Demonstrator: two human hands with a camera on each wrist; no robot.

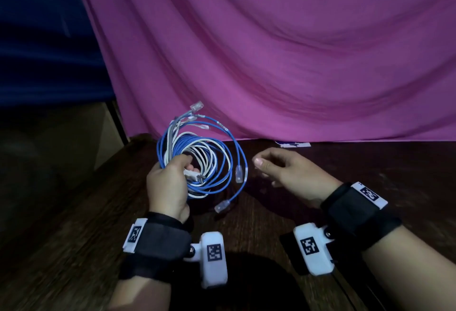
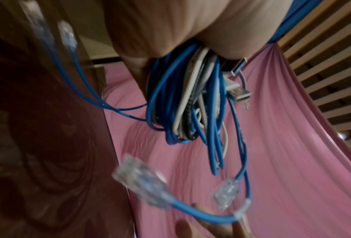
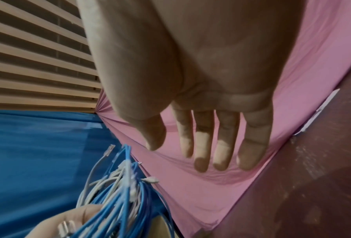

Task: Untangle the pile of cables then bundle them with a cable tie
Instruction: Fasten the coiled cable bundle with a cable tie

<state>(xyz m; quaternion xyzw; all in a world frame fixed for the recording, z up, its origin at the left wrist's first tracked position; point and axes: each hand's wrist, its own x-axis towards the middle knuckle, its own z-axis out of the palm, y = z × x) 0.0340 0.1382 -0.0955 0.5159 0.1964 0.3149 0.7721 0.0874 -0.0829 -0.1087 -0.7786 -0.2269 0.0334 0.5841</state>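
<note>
A coil of blue and white cables (image 1: 207, 160) hangs above the dark wooden table (image 1: 246, 224), gripped by my left hand (image 1: 170, 180), whose fingers curl through the loops. Clear plugs dangle from the coil's right side (image 1: 238, 173) and stick up at its top (image 1: 196, 107). In the left wrist view the cable bundle (image 2: 182, 103) runs out from under my palm, with clear plugs (image 2: 140, 180) hanging blurred. My right hand (image 1: 278, 167) hovers just right of the coil, fingers straight and apart, holding nothing; the right wrist view shows its fingers (image 3: 201, 145) spread above the cables (image 3: 121, 190). No cable tie is visible.
A pink cloth (image 1: 283, 51) hangs behind the table, with dark blue cloth (image 1: 44, 39) to the left. A small white and blue card (image 1: 292, 144) lies at the table's far edge under the cloth. The table's left edge drops off near the coil.
</note>
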